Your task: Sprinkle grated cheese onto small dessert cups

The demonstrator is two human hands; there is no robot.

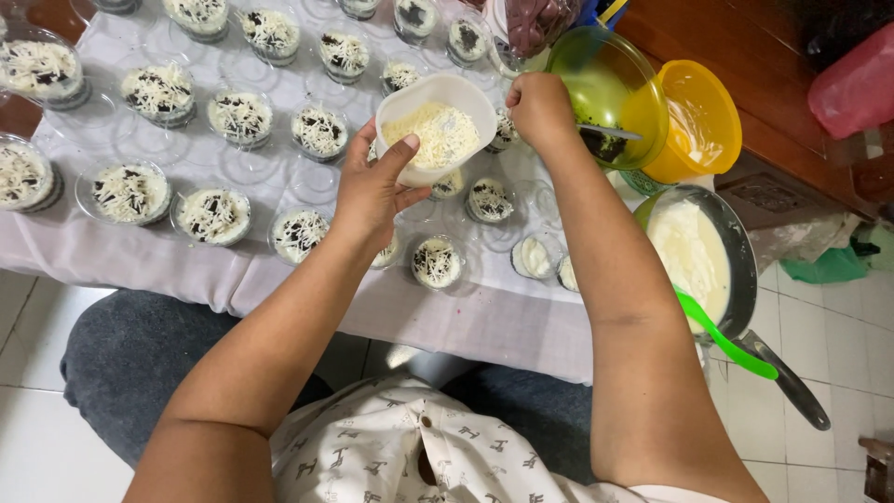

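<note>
White tub of grated cheese [438,135] is gripped from below-left by the left hand [372,186], while the right hand [538,107], closed in a pinch at the tub's right rim, is held above the small cups [491,199].

The left hand [372,191] partly hides a dessert cup [386,251]; top-row cups are cropped.

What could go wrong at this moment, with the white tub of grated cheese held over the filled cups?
The left hand holds the white tub tilted above the dessert cups; cheese could spill out in a heap. The right hand works close to the green bowl and might knock it. The pan of cream sits at the table's edge and could be bumped off.
</note>
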